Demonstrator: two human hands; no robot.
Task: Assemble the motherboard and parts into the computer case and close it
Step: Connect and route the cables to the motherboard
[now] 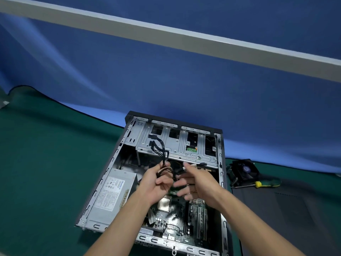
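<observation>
one open computer case (129, 145) lies flat on the green mat (46, 163), with one motherboard (177, 215) in its near right part and one grey power supply (110, 196) on the left. the left hand (156, 182) grips one bundle of cables (162, 154). the right hand (195, 183), blurred, looks loosely spread beside it. one cooler fan (243, 170), one screwdriver (258, 184) and one dark side panel (276, 218) lie to the right.

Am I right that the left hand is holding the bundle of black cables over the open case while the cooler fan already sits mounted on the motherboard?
Not quite. The head view shows the cooler fan lying on the mat right of the case, not mounted. The left hand does hold the cable bundle over the motherboard.
</observation>
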